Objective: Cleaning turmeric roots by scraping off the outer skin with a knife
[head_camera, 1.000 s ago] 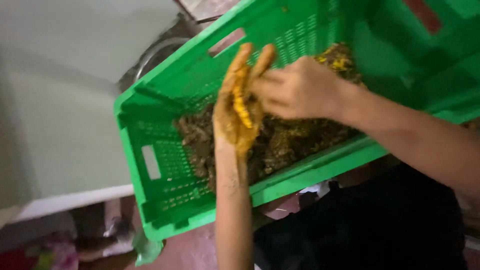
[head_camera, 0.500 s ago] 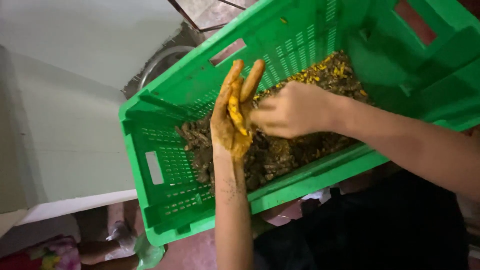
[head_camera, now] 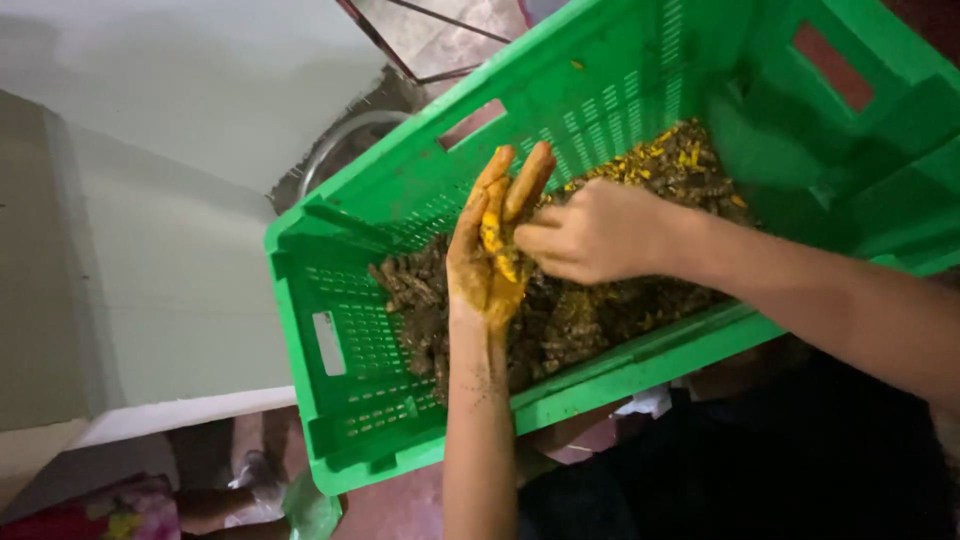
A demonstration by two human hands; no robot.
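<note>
At frame centre the left hand (head_camera: pixel 487 262) stood spread, stained yellow, cradling a small yellow root piece (head_camera: pixel 493 237). The right hand (head_camera: pixel 592 231) pinched at it, above the green crate (head_camera: pixel 350 360) of muddy roots (head_camera: pixel 560 320). It probably handled light, firm and slippery; best gripped at the ends.

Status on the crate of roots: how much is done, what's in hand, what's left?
Done: some bright yellow cut pieces lie at the far end of the green crate. In hand: the left hand, stained yellow, is held upright over the crate while the right hand works at a yellow piece on its palm. Left: most of the brown roots in the crate look unprocessed.
</note>
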